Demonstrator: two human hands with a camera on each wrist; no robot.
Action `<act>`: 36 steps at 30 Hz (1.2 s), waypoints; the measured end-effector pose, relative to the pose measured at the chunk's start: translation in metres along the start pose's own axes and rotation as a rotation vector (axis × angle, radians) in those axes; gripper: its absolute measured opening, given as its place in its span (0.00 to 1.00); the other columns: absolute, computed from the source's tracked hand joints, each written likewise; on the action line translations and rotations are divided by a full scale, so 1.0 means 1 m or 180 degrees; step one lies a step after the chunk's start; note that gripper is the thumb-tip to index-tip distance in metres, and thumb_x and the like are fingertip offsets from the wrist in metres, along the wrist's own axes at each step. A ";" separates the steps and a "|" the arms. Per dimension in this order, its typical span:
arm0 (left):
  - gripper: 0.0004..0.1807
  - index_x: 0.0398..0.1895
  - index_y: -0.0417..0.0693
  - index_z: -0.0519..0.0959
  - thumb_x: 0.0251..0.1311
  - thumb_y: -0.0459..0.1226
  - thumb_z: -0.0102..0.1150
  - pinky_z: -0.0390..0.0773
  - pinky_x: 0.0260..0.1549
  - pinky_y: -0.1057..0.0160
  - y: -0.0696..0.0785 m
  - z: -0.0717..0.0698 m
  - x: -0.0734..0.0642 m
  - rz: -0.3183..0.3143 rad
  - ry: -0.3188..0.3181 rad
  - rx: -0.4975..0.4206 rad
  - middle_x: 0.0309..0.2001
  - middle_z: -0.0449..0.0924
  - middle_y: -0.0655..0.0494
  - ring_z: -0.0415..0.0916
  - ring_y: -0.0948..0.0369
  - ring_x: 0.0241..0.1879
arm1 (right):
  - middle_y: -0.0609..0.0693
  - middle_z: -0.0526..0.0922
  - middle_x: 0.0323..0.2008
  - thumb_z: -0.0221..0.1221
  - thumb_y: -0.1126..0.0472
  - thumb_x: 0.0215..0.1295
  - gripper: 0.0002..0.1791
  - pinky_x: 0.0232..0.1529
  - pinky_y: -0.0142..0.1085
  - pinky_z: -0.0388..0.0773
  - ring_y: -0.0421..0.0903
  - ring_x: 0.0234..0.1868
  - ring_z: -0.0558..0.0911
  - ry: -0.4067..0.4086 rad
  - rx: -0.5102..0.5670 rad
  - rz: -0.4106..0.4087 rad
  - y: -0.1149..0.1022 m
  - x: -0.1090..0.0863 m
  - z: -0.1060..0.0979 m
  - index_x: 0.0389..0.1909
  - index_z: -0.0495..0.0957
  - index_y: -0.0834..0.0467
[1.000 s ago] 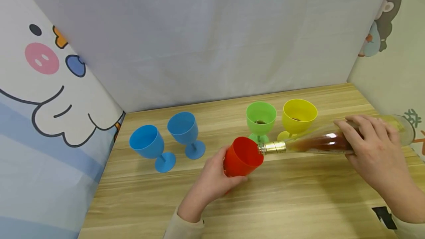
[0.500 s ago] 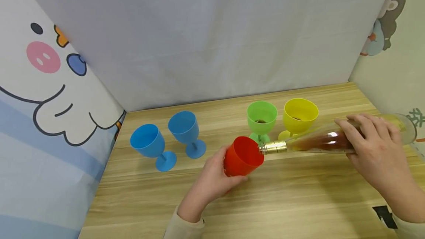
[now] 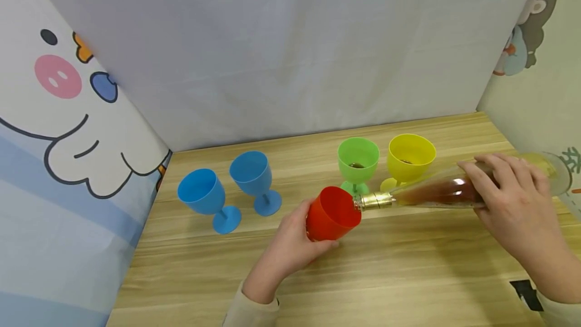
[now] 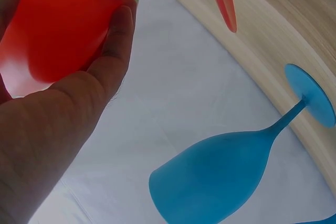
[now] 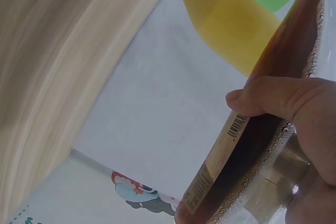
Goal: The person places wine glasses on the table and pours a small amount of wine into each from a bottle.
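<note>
My left hand [image 3: 295,243] grips the bowl of a red goblet [image 3: 333,213], which leans to the right with its mouth toward the bottle. In the left wrist view the red goblet's [image 4: 58,30] stem and foot stick out past my fingers. A clear glass bottle [image 3: 436,193] with a gold neck band and dark reddish-brown liquid lies nearly level in my right hand [image 3: 517,201], fingers wrapped over its body. Its mouth sits just at the red goblet's rim. In the right wrist view foam lines the liquid inside the bottle [image 5: 273,124], beside a label with a barcode.
Behind the bottle neck stand a green goblet [image 3: 357,158] and a yellow goblet [image 3: 410,158], both with a little dark liquid inside. Two blue goblets [image 3: 201,193] stand at the left of the wooden table [image 3: 190,286]. A pale curtain [image 3: 272,64] hangs behind; printed panels flank both sides.
The bottle's base end has risen very slightly, while its mouth stays at the red goblet's rim. The view has shifted a little; both hands keep their grip and the other goblets stay put.
</note>
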State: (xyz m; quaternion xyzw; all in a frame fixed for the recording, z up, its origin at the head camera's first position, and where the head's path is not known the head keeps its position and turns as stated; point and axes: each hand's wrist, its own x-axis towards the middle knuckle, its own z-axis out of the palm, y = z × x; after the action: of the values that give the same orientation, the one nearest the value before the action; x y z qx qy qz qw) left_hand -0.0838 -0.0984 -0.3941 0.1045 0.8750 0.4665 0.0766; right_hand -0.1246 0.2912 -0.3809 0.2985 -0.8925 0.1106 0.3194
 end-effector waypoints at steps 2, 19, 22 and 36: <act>0.43 0.69 0.48 0.69 0.49 0.37 0.81 0.80 0.49 0.55 0.000 0.000 0.000 -0.0001 0.0001 0.0000 0.57 0.78 0.59 0.75 0.56 0.54 | 0.70 0.71 0.56 0.67 0.82 0.32 0.47 0.56 0.68 0.56 0.75 0.58 0.66 0.0058 0.0008 -0.0020 0.000 0.001 0.001 0.63 0.72 0.62; 0.43 0.69 0.49 0.69 0.49 0.36 0.81 0.79 0.51 0.54 0.000 -0.001 0.000 0.0014 0.0001 0.0010 0.57 0.78 0.61 0.75 0.57 0.54 | 0.70 0.72 0.55 0.33 0.47 0.84 0.28 0.54 0.68 0.57 0.75 0.57 0.67 0.0195 -0.0024 -0.0111 -0.002 0.009 0.003 0.61 0.73 0.62; 0.43 0.69 0.50 0.68 0.49 0.36 0.81 0.79 0.51 0.54 0.000 -0.002 0.001 0.0005 -0.0008 0.0010 0.57 0.77 0.61 0.75 0.57 0.54 | 0.70 0.72 0.55 0.32 0.47 0.83 0.28 0.55 0.68 0.57 0.75 0.57 0.67 0.0173 -0.0020 -0.0101 -0.002 0.009 0.003 0.61 0.73 0.61; 0.43 0.68 0.49 0.69 0.49 0.35 0.81 0.78 0.52 0.54 -0.002 -0.001 0.001 0.0007 -0.0003 0.0013 0.57 0.78 0.61 0.75 0.57 0.54 | 0.69 0.73 0.55 0.34 0.49 0.84 0.26 0.54 0.68 0.58 0.74 0.57 0.67 0.0199 -0.0021 -0.0075 -0.004 0.009 0.005 0.61 0.73 0.61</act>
State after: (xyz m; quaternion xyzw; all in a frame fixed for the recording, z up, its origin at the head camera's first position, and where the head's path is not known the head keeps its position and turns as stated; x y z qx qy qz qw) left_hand -0.0849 -0.1004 -0.3949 0.1058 0.8757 0.4648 0.0764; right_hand -0.1304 0.2817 -0.3788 0.3044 -0.8788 0.1132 0.3495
